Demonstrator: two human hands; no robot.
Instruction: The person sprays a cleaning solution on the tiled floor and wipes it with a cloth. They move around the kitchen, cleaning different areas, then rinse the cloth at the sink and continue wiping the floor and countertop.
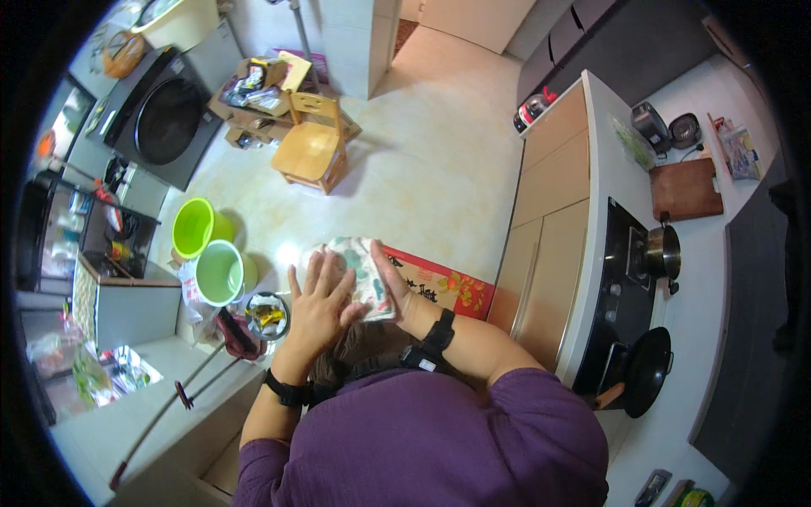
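A folded cloth point(367, 263), off-white with a green and red print, is held up in front of my body. My left hand point(322, 303) lies across its left part, palm down, with the fingers spread. At the right edge, my right hand point(397, 285) holds the cloth, its thumb side along the border and some of its fingers hidden. The cloth's underside is out of sight. Both wrists carry black straps.
Left of me stand a lime green bucket point(190, 228), a pale green bucket point(218, 272) and a small waste bin point(267, 317). A wooden chair point(310, 152) stands ahead. To the right, a counter carries a steel pot point(662, 253) and a black wok point(649, 374). A red printed mat point(475, 295) lies on the floor.
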